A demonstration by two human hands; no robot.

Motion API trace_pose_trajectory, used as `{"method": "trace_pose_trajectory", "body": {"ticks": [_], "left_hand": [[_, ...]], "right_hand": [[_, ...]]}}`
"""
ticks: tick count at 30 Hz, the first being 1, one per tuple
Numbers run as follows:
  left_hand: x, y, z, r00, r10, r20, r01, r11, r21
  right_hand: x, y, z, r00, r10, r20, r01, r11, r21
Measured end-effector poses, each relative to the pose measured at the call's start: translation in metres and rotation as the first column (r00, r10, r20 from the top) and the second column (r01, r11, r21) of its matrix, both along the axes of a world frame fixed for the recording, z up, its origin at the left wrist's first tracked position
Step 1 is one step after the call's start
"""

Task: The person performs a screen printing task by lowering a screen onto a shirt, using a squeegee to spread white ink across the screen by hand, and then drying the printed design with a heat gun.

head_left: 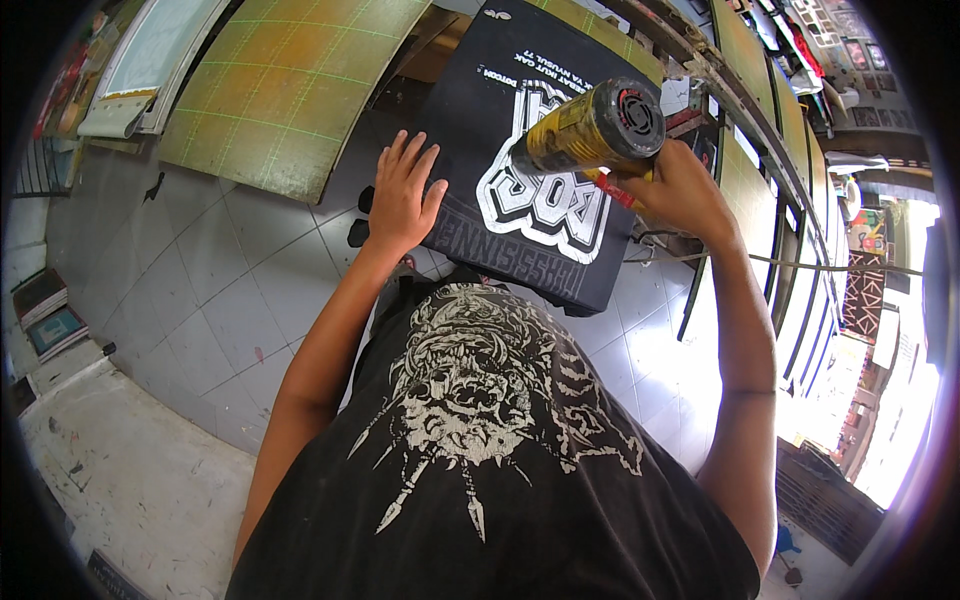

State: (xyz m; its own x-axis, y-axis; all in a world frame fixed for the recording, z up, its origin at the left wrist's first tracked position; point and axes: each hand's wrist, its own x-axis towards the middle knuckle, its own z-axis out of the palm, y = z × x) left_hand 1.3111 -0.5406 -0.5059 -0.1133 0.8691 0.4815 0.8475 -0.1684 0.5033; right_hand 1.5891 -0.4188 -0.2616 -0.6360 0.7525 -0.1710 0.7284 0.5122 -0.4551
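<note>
A yellow and black heat gun (575, 135) is gripped by its handle in my right hand (690, 195). Its body lies across the upper part of a white print, nozzle toward the left. Under it, a black shirt (470, 130) with white lettering and a big white outlined design is stretched over a board. My left hand (405, 190) is at the shirt's left edge, fingers spread and stretched out, holding nothing. Whether its palm touches the cloth I cannot tell. Dark cloth hangs past the board's left side beside my left wrist.
A yellowish board with a green line grid (290, 90) stands to the left, with a white-framed screen (150, 60) beyond it. More boards on metal rails (740, 90) run along the right. A cable (800, 264) stretches rightward from near the shirt. Grey floor tiles (230, 290) lie below.
</note>
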Motion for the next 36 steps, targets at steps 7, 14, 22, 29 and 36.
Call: {"method": "trace_pose_trajectory", "body": {"ticks": [7,14,22,29,36], "left_hand": [[0.001,0.000,-0.003,1.000,0.003,0.001,-0.003,1.000,0.014],[0.001,-0.001,0.000,1.000,0.006,-0.009,-0.006,1.000,0.023],[0.001,-0.001,-0.002,1.000,-0.006,0.025,0.005,0.999,0.046],[0.001,-0.002,-0.004,1.000,-0.006,0.029,0.004,0.998,0.069],[0.002,-0.002,-0.003,1.000,0.000,0.019,-0.001,0.998,0.061]], "right_hand": [[0.000,-0.001,-0.006,1.000,0.003,0.024,-0.003,1.000,-0.026],[-0.003,-0.011,-0.009,0.998,0.046,-0.041,-0.047,0.999,-0.014],[0.006,-0.020,-0.010,0.999,0.033,0.036,-0.034,0.999,0.026],[0.011,-0.026,-0.005,0.995,0.035,0.094,-0.030,0.998,-0.054],[0.020,-0.032,-0.010,1.000,0.002,0.015,-0.002,1.000,-0.020]]}}
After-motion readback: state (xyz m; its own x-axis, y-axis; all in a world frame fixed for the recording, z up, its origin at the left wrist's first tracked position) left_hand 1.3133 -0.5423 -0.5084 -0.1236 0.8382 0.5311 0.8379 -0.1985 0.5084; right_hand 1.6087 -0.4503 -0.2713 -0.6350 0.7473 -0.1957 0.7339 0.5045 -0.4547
